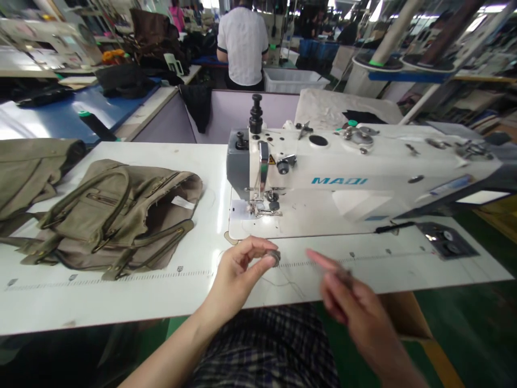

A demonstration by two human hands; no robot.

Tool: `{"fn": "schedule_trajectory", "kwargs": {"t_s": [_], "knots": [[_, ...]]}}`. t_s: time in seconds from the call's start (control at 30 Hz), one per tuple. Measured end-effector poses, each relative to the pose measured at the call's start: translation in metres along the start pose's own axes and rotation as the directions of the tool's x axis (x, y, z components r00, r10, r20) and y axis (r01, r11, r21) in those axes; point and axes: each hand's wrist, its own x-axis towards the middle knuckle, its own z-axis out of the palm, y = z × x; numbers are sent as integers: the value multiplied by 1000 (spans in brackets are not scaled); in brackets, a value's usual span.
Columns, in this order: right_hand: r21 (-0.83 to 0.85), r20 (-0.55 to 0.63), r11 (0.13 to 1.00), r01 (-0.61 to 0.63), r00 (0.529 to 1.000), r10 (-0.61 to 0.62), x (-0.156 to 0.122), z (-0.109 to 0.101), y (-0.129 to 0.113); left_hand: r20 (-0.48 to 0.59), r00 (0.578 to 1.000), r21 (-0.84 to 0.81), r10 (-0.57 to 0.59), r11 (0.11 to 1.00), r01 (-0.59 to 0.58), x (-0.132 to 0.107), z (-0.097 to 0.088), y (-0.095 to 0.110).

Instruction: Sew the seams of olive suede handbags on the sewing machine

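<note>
My left hand [239, 274] pinches a small round metal bobbin [274, 257] between thumb and fingers, just above the front of the white table [121, 293]. A thin thread [283, 283] trails from it across the table. My right hand [351, 310] hovers a little to the right, blurred by motion, fingers pointing left toward the bobbin. Whether it holds anything is unclear. Behind both hands stands a white sewing machine [363, 183], with its needle and presser foot [262, 207] straight ahead of my left hand.
A khaki canvas bag [117, 215] with straps lies on the table's left part, with more khaki fabric [32, 167] at the far left. A person in a white shirt [243, 43] stands with back turned beyond the table. A cardboard box [407, 315] sits under the table's right side.
</note>
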Motion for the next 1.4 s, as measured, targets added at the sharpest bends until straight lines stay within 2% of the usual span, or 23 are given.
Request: {"fn": "schedule_trajectory", "kwargs": {"t_s": [0.03, 0.07, 0.1, 0.13, 0.2, 0.3, 0.4, 0.5, 0.57, 0.63, 0.8, 0.93, 1.07, 1.2, 1.27, 1.4], "knots": [[43, 155, 999, -14, 988, 7, 7, 20, -1, -28, 999, 22, 18, 1000, -17, -2, -1, 1], [96, 250, 994, -61, 968, 35, 15, 38, -1, -64, 997, 42, 33, 999, -31, -5, -3, 2], [129, 328, 988, -90, 944, 43, 22, 52, -2, -102, 994, 62, 47, 997, -40, -7, -7, 2], [137, 355, 985, -101, 934, 47, 28, 60, -2, -133, 989, 85, 58, 995, -47, -9, -11, 2], [81, 293, 996, -30, 956, 5, 39, 64, -2, -157, 984, 134, 80, 989, -59, -11, -19, 2], [-124, 114, 976, 181, 979, -167, 50, 52, -1, -117, 989, 169, 91, 983, -71, -11, -24, -3], [-335, -20, 883, 329, 934, -356, 55, 44, -3, -95, 995, 16, 0, 1000, 2, -8, -19, -10], [-476, -104, 768, 429, 840, -533, 58, 45, -6, -74, 994, -153, -79, 986, 67, -6, -13, -16], [-517, -109, 707, 483, 782, -613, 59, 48, -10, -35, 993, -224, -115, 969, 104, -5, -11, -17], [-507, -91, 681, 528, 753, -652, 58, 51, -15, -36, 987, -313, -158, 940, 139, -5, -11, -16], [-448, 51, 629, 636, 720, -692, 54, 54, -19, -127, 970, -493, -206, 862, 118, -5, -12, -13], [-508, -33, 634, 583, 722, -691, 60, 54, -11, -111, 983, -556, -148, 829, 62, -5, -9, -14], [-553, -115, 636, 538, 707, -698, 70, 53, -8, -75, 990, -512, -120, 857, 65, -7, -4, -18], [-567, -125, 609, 555, 673, -729, 76, 54, -14, -85, 993, -448, -87, 893, 40, -9, -4, -22], [-549, -92, 580, 602, 646, -758, 76, 57, -18, -77, 992, -394, -104, 917, 66, -9, -5, -24], [-516, 73, 467, 718, 580, -811, 76, 64, -22, -36, 978, -328, -206, 927, 183, -12, -7, -23]]}}
